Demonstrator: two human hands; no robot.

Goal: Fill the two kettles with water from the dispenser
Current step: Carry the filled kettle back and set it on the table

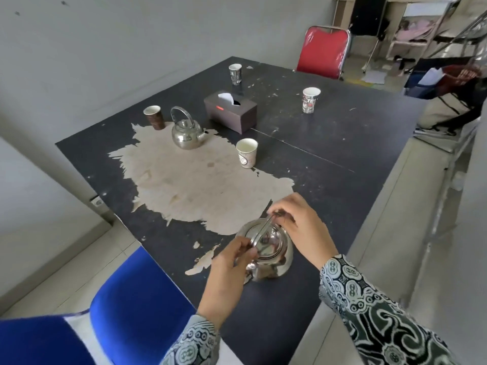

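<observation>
You are working at the near edge of the black table (329, 143), whose worn top is showing a big pale peeled patch (195, 180) with open room across it. You are seeing 2 shiny rounded steel kettles: the near kettle (274, 259) is sitting by that edge, the far kettle (185, 130) standing upright well apart. Your left hand (229, 270) and right hand (300, 225) are each pinching the near kettle's thin metal handle (261, 230), seemingly at opposite ends. 4 paper cups are standing around 1 boxy dark tissue box (232, 111).
</observation>
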